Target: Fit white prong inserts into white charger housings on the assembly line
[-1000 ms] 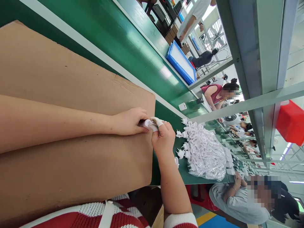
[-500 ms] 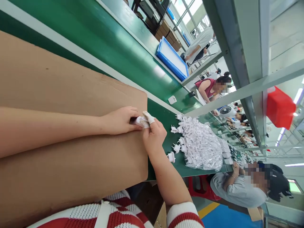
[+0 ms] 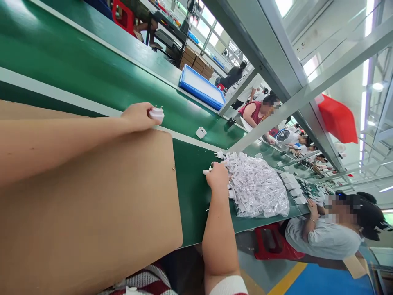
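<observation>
while the left hand is holding a small white plastic plug adapter pinched between its fingertips, it is hovering over the far edge of the big brown cardboard sheet, just at the pale strip bordering the green conveyor belt. the right hand is reaching to the right, its fingers resting on a heap of white plug adapters in clear plastic wrapping lying on the green bench top; whether it is gripping one is hidden by the hand itself. another small white adapter is lying alone on the belt, further right. a blue plastic tray is sitting on the far side of the belt. a seated person in a grey shirt is working near the heap, on the right.

the light pinch looks risky: the adapter could be slipping and dropping short of the belt. the slippery wrappers could also be sliding, so the heap may be spilling off the near edge of the bench.
</observation>
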A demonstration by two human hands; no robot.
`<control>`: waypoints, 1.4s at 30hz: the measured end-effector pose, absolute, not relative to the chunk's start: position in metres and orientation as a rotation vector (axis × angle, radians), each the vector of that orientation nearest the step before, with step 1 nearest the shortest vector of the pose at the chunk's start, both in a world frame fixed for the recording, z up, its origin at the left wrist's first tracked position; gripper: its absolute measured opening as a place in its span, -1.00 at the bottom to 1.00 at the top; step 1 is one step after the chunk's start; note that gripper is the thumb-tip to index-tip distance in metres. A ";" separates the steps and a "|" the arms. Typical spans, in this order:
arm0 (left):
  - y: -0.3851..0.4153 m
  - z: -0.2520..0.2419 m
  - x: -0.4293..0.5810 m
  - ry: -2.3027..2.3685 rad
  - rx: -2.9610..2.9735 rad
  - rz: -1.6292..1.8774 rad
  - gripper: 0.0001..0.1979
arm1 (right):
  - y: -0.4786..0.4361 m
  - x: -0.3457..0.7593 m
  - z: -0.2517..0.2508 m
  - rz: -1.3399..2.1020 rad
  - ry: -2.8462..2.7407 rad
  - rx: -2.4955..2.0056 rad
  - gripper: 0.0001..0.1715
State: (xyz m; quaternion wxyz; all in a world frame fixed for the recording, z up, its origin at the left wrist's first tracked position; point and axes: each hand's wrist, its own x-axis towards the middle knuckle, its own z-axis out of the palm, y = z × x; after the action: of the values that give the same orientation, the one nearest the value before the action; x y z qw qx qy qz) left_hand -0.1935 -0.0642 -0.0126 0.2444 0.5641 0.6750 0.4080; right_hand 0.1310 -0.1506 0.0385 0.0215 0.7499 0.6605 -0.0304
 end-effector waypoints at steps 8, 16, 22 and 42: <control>-0.025 -0.019 -0.197 2.242 1.749 1.253 0.02 | -0.157 0.115 0.017 -0.421 2.815 2.115 -0.34; -0.001 -0.007 -0.096 1.814 2.309 0.688 -0.12 | -0.166 0.094 0.009 -1.583 2.860 1.946 -0.65; 0.013 0.005 -0.073 1.736 2.206 0.512 -0.38 | -0.161 0.093 0.018 -2.741 2.214 2.018 -0.50; -0.204 -0.025 -0.119 1.309 1.906 0.903 -0.57 | -0.188 0.087 0.024 -1.931 2.864 1.798 -0.58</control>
State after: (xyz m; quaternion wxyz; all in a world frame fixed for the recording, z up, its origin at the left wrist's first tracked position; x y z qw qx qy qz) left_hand -0.1186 -0.2037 -0.0252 0.3238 0.7265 0.4989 0.3442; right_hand 0.0867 -0.1876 0.0242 -0.3673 0.4294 0.6841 -0.4612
